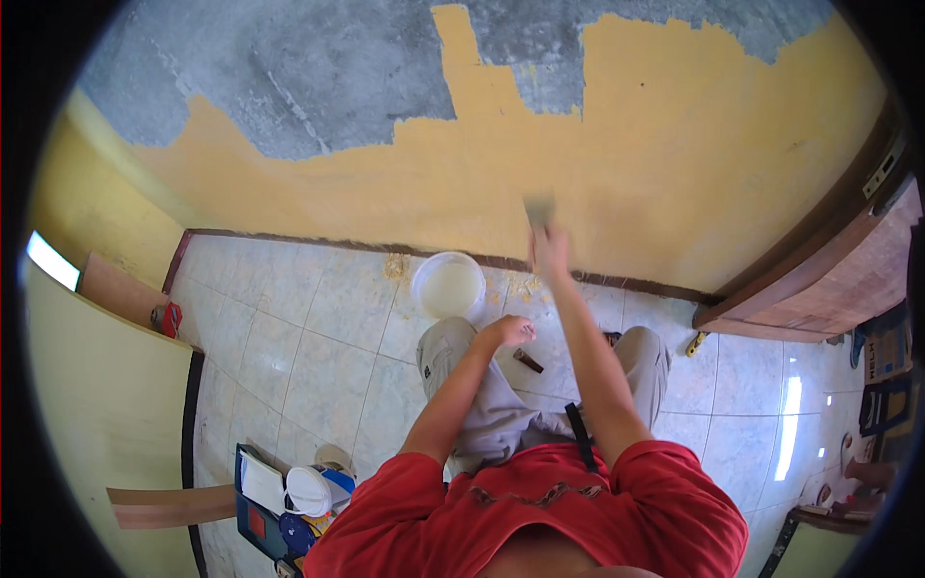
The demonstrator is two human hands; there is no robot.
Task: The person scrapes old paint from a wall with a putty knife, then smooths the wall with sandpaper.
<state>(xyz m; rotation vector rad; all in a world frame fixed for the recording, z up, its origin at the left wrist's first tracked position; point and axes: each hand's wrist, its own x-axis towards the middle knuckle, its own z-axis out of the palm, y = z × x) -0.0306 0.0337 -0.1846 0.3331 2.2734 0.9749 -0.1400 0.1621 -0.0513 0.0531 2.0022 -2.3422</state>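
My right hand (549,252) reaches out to the yellow painted wall (665,164), its fingers wrapped round a scraper (540,210). The scraper's flat grey blade is blurred and points up the wall; whether it touches the paint I cannot tell. My left hand (515,330) hangs past my left knee with its fingers curled in, and I see nothing in them. Just below it, a short dark-handled tool (528,360) lies on the floor. A white bucket (448,286) with cloudy whitish liquid stands between my left knee and the wall.
Bare grey patches (328,67) show higher on the wall. Paint flakes (396,267) lie along its foot on the tiled floor (318,366). A wooden door (819,279) stands at right, with a yellow tool (696,344) nearby. Behind my left side sit tubs (310,491) and a dark box (255,506).
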